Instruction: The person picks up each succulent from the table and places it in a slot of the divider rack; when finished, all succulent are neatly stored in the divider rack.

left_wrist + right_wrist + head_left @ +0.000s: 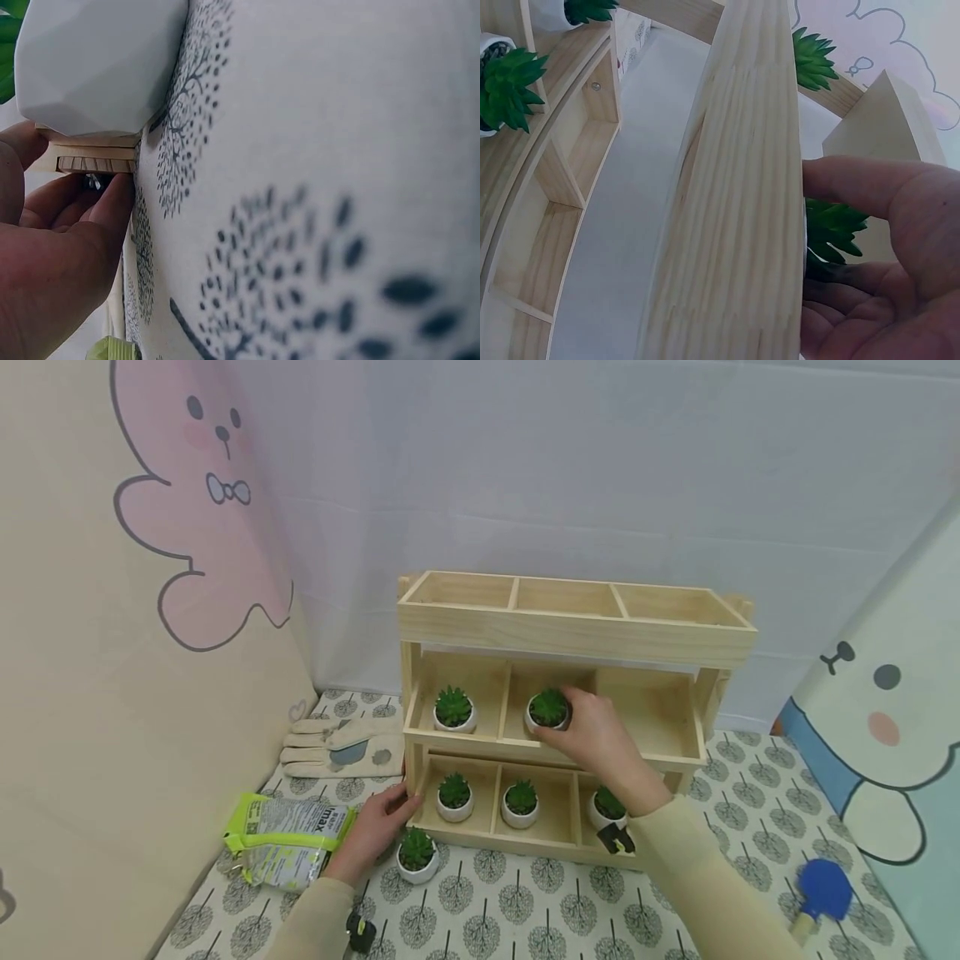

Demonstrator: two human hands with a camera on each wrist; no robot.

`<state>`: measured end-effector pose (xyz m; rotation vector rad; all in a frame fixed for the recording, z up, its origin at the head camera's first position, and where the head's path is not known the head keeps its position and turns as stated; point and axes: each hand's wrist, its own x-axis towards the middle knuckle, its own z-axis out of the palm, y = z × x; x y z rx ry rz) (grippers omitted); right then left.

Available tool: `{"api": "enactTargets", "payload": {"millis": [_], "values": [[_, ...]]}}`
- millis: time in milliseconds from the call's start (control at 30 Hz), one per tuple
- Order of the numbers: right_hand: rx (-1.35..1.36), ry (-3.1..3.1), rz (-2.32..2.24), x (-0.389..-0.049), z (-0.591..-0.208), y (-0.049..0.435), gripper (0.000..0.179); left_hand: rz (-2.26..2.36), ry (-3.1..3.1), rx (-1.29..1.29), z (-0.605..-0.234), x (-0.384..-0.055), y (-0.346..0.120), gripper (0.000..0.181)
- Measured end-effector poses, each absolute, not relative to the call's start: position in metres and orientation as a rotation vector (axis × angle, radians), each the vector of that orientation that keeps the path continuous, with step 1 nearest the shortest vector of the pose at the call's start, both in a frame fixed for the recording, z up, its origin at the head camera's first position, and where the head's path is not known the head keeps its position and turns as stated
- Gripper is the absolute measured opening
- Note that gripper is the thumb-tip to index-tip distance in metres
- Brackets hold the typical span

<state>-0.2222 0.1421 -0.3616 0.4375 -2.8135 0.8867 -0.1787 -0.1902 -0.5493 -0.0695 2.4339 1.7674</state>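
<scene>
My right hand (600,735) grips a potted succulent (550,707) in a white pot, within the middle compartment of the wooden shelf's (577,637) middle tier. In the right wrist view the front board hides most of that pot. My left hand (377,829) holds the shelf's lower left end; in the left wrist view its thumb and fingers (112,206) lie on either side of the wood. A second succulent (453,707) sits in the compartment to the left. Close beside my left hand, another potted succulent (417,855) stands on the tablecloth.
Three succulents fill the bottom tier, the right one (609,803) partly covered by my right wrist's camera. At the left lie pale gloves (345,747) and a green-and-silver bag (288,839). A blue hand shovel (823,889) rests at the right. Fabric walls (600,468) stand behind and beside.
</scene>
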Motion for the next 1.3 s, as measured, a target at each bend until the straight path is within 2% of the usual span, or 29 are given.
{"api": "enactTargets", "payload": {"millis": [400,633,967,1300], "values": [[0.38,-2.849,0.908,-0.217,-0.357,0.143,0.069,1.764,2.435,-0.069,-0.549,-0.179,-0.19,0.056],[0.391,-2.841,0.892,-0.214,-0.357,0.145,0.067,1.773,2.425,-0.077,-0.549,-0.178,-0.19,0.056],[0.418,-2.819,0.905,-0.205,-0.36,0.149,0.075,1.782,2.412,-0.073,-0.55,-0.178,-0.191,0.058],[0.462,-2.719,1.071,-0.187,-0.366,0.154,0.077,1.777,2.423,-0.068,-0.552,-0.179,-0.191,0.058]]}}
